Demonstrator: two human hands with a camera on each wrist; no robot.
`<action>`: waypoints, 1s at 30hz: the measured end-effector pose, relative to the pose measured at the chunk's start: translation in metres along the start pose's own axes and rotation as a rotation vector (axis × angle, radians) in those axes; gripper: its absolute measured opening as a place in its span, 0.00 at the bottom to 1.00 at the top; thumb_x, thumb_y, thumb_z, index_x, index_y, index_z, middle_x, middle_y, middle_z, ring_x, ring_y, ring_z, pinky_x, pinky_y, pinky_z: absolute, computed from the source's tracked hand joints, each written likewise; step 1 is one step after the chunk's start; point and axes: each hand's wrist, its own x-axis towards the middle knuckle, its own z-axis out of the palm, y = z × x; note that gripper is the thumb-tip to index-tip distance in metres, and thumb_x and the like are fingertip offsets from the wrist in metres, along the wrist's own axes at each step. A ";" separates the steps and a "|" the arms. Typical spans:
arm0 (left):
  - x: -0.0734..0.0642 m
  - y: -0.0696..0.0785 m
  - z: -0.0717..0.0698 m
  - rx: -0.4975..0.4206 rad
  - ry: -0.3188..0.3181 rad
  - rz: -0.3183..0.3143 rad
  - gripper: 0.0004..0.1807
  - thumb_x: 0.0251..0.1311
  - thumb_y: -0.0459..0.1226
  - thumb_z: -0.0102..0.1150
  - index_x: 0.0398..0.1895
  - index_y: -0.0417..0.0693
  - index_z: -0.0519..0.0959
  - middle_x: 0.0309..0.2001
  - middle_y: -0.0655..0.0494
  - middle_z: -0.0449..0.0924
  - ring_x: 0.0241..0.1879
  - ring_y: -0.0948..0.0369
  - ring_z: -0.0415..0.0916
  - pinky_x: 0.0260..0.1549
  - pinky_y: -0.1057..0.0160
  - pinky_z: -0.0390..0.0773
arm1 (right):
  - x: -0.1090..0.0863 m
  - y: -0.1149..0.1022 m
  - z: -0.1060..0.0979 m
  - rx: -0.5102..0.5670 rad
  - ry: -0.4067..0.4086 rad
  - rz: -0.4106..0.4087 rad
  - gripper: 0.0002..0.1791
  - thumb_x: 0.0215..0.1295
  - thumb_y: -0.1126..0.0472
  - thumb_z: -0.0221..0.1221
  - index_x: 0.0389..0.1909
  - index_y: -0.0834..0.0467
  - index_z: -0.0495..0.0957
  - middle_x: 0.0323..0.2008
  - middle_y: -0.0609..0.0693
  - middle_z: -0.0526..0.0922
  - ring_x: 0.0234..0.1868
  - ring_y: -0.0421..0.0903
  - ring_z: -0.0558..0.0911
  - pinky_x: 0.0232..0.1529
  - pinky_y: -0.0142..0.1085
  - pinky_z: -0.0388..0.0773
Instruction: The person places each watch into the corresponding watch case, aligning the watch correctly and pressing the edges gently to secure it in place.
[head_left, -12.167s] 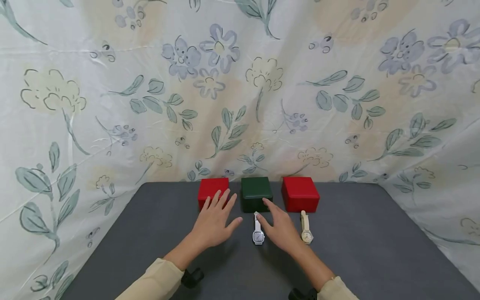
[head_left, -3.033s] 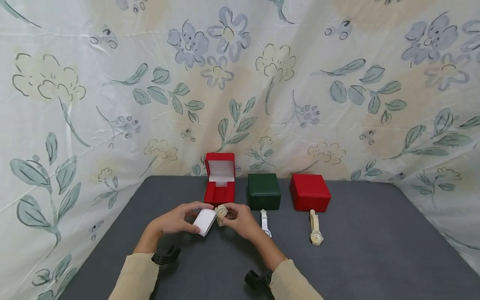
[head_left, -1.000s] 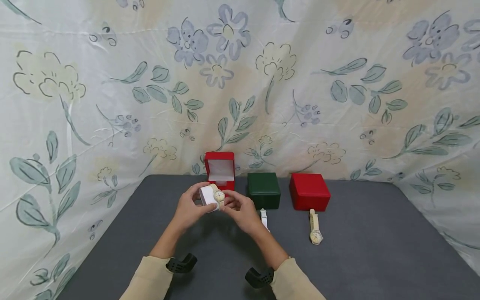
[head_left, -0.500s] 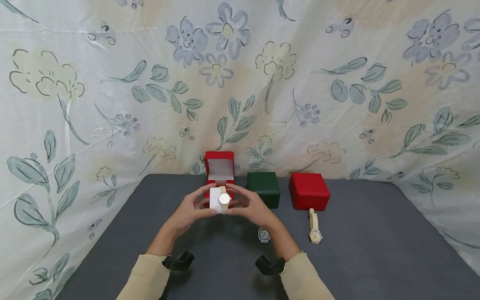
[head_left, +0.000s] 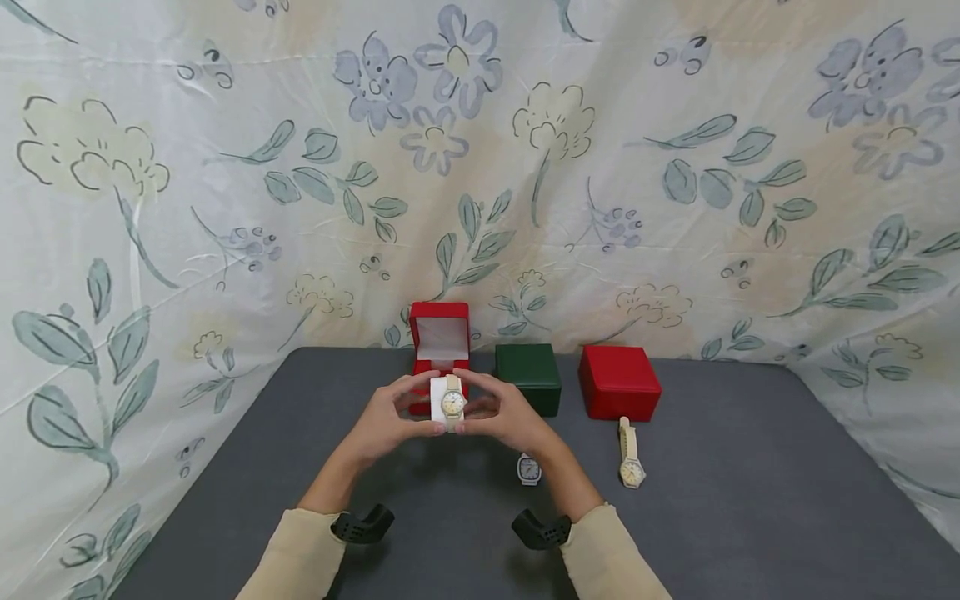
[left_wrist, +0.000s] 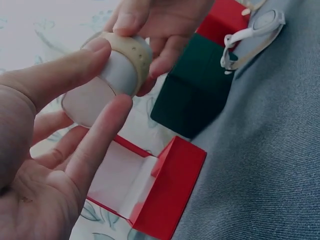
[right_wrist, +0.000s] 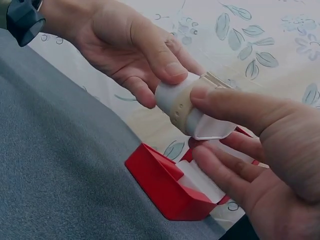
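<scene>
A cream-strapped watch (head_left: 452, 403) is wrapped around a white watch cushion (head_left: 437, 398), dial toward the head camera. My left hand (head_left: 384, 421) grips the cushion's left end between thumb and fingers. From the other side my right hand (head_left: 512, 413) pinches the cushion and watch, its thumb on the strap (right_wrist: 182, 106) in the right wrist view. Both hands hold the cushion up before a red box (head_left: 441, 337), whose lid stands raised with a pale lining. In the left wrist view, the strap (left_wrist: 134, 52) shows a row of holes.
Right of the raised-lid box stand a closed green box (head_left: 528, 375) and a closed red box (head_left: 619, 383). A white watch (head_left: 528, 469) lies partly behind my right forearm. Another cream watch (head_left: 632, 458) lies before the right box. A floral cloth (head_left: 480, 167) hangs behind the grey table (head_left: 750, 500).
Hands were empty and boxes closed at first. Later the left box stood open, left hand holding the cushion, right hand the watch. The watch then went around the cushion, which has turned dial-forward.
</scene>
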 end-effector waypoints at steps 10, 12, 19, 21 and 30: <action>0.002 -0.001 0.009 0.022 -0.035 -0.022 0.43 0.49 0.41 0.73 0.70 0.59 0.65 0.60 0.52 0.70 0.64 0.43 0.63 0.54 0.47 0.78 | 0.006 0.026 -0.002 0.030 -0.002 0.021 0.38 0.58 0.63 0.66 0.70 0.50 0.63 0.63 0.56 0.71 0.44 0.50 0.83 0.48 0.41 0.83; 0.003 -0.001 0.010 0.032 -0.037 -0.035 0.44 0.49 0.41 0.73 0.71 0.59 0.64 0.61 0.52 0.69 0.64 0.43 0.63 0.51 0.50 0.81 | 0.006 0.027 -0.002 0.030 -0.009 0.013 0.38 0.58 0.63 0.66 0.70 0.51 0.63 0.63 0.56 0.70 0.45 0.51 0.82 0.48 0.42 0.83; 0.004 -0.001 0.007 0.099 -0.046 -0.004 0.44 0.49 0.39 0.73 0.71 0.60 0.63 0.66 0.52 0.66 0.60 0.47 0.70 0.43 0.60 0.84 | 0.008 0.027 0.005 -0.027 0.047 0.015 0.39 0.58 0.61 0.67 0.71 0.51 0.62 0.67 0.55 0.67 0.47 0.52 0.81 0.48 0.41 0.83; 0.006 -0.001 0.004 0.134 -0.041 0.027 0.43 0.50 0.37 0.73 0.71 0.58 0.63 0.66 0.50 0.66 0.58 0.47 0.72 0.41 0.60 0.84 | 0.009 0.025 0.009 -0.037 0.080 0.016 0.40 0.58 0.61 0.67 0.71 0.51 0.61 0.69 0.55 0.66 0.50 0.55 0.81 0.49 0.41 0.83; 0.035 -0.009 -0.015 0.348 -0.005 -0.015 0.42 0.51 0.34 0.71 0.70 0.48 0.62 0.67 0.44 0.67 0.61 0.44 0.73 0.48 0.52 0.82 | 0.023 0.013 0.025 -0.001 0.233 0.005 0.34 0.61 0.72 0.61 0.69 0.66 0.61 0.69 0.65 0.65 0.68 0.62 0.68 0.61 0.54 0.72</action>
